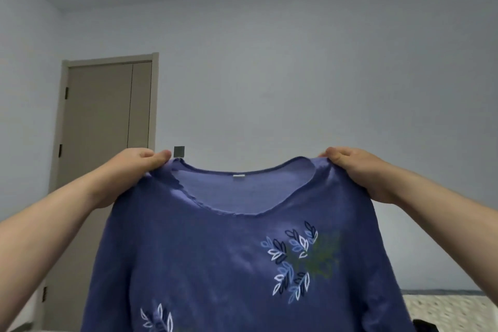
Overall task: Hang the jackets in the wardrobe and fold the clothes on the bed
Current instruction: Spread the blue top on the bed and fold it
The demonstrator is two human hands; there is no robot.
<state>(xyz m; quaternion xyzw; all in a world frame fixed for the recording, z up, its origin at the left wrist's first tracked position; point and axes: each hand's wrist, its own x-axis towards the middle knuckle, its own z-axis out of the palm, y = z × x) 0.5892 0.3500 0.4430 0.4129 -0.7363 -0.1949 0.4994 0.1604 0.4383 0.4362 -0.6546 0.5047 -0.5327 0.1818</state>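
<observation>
Hands are pinching the blue top (215, 250) by its shoulders, left hand (134, 170) and right hand (358, 172) spread apart. It is hanging lengthwise downward, neckline uppermost.

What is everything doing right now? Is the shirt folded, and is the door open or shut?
Blue top: not folded, held up in the air, hanging spread out.
Left hand: grips one shoulder of the top.
Right hand: grips the other shoulder.
Door: closed.
Bed: covered with a patterned cover; only a corner shows.
</observation>
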